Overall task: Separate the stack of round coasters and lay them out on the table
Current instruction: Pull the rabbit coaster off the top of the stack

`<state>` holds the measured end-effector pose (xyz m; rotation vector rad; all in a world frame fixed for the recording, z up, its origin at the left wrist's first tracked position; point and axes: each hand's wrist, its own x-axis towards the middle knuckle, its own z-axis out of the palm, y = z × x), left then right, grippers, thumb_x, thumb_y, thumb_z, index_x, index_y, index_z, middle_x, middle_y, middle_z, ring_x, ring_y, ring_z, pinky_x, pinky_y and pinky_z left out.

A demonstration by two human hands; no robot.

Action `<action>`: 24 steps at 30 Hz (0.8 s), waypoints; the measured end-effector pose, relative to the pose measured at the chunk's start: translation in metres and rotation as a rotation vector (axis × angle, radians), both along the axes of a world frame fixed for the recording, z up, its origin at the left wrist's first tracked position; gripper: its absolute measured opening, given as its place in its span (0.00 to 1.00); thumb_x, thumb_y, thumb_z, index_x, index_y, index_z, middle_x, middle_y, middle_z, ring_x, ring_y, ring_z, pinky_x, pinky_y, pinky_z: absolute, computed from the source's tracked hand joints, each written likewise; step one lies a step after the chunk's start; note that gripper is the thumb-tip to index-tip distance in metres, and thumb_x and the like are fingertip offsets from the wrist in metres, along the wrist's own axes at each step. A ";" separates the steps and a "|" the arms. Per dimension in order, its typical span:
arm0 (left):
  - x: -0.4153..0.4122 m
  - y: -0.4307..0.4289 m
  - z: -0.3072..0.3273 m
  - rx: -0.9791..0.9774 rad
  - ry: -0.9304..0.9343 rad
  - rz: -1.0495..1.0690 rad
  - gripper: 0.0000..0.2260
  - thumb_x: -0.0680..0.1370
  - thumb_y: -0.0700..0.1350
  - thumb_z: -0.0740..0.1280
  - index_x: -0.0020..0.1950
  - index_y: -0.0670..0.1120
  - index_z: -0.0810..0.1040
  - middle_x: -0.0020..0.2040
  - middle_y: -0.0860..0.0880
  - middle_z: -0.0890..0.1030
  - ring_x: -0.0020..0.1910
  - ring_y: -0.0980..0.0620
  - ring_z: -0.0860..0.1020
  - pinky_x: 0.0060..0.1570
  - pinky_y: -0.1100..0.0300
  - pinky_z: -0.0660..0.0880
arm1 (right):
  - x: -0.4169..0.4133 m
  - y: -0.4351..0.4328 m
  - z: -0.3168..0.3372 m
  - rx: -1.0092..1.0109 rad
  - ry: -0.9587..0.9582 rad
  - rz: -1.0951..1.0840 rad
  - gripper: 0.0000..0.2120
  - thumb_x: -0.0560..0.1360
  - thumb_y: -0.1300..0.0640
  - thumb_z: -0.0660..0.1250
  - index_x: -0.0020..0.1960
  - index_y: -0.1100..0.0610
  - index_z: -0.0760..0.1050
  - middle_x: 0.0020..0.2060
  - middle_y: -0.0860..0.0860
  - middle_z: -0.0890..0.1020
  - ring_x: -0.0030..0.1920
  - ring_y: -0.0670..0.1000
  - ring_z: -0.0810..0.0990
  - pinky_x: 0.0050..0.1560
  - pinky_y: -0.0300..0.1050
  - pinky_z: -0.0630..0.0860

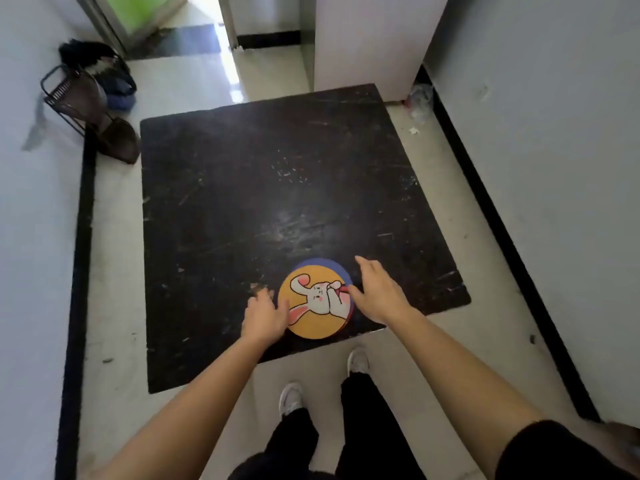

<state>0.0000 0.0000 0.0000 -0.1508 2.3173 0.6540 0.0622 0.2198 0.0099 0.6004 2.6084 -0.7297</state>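
Left hand (265,315) open, fingers spread, touching the left rim of the yellow rabbit coaster (313,303); no grip closed on anything. Coaster stack (320,264) near the front edge of the black table (242,188), a blue one peeking out behind the top one. Right hand (377,294) open too, thumb on the right rim. Risk, likely: thin discs clinging, two lifting together, or the stack sliding off the near edge.
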 end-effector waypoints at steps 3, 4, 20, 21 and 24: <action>0.004 0.008 -0.014 0.005 -0.105 0.231 0.27 0.79 0.56 0.61 0.72 0.39 0.66 0.69 0.38 0.72 0.64 0.38 0.74 0.61 0.48 0.73 | -0.017 0.000 -0.016 -0.101 -0.091 -0.045 0.34 0.79 0.47 0.64 0.79 0.55 0.54 0.74 0.56 0.65 0.70 0.59 0.70 0.63 0.56 0.72; 0.006 0.011 -0.016 0.028 -0.159 0.318 0.27 0.78 0.55 0.61 0.71 0.39 0.66 0.67 0.38 0.73 0.62 0.39 0.75 0.60 0.48 0.74 | -0.021 -0.003 -0.020 -0.123 -0.125 -0.034 0.34 0.79 0.48 0.63 0.79 0.56 0.54 0.74 0.57 0.64 0.70 0.60 0.70 0.64 0.56 0.72; 0.007 0.052 -0.030 0.163 -0.339 0.853 0.19 0.77 0.48 0.61 0.68 0.46 0.70 0.62 0.44 0.77 0.58 0.43 0.77 0.53 0.46 0.78 | -0.023 -0.007 -0.039 -0.182 -0.229 -0.038 0.40 0.67 0.49 0.70 0.76 0.54 0.58 0.68 0.55 0.64 0.67 0.60 0.66 0.59 0.55 0.73; 0.008 0.051 -0.031 0.174 -0.338 0.867 0.17 0.78 0.48 0.61 0.65 0.46 0.71 0.57 0.45 0.79 0.54 0.44 0.78 0.50 0.47 0.79 | -0.023 -0.009 -0.039 -0.179 -0.257 -0.028 0.43 0.67 0.48 0.70 0.77 0.54 0.56 0.68 0.55 0.64 0.68 0.60 0.66 0.59 0.55 0.73; 0.007 0.049 -0.029 0.189 -0.342 0.850 0.12 0.79 0.49 0.60 0.60 0.48 0.73 0.49 0.47 0.79 0.47 0.47 0.78 0.44 0.50 0.79 | -0.022 -0.012 -0.038 -0.167 -0.296 -0.051 0.42 0.66 0.46 0.72 0.75 0.55 0.59 0.67 0.57 0.65 0.67 0.61 0.68 0.59 0.54 0.73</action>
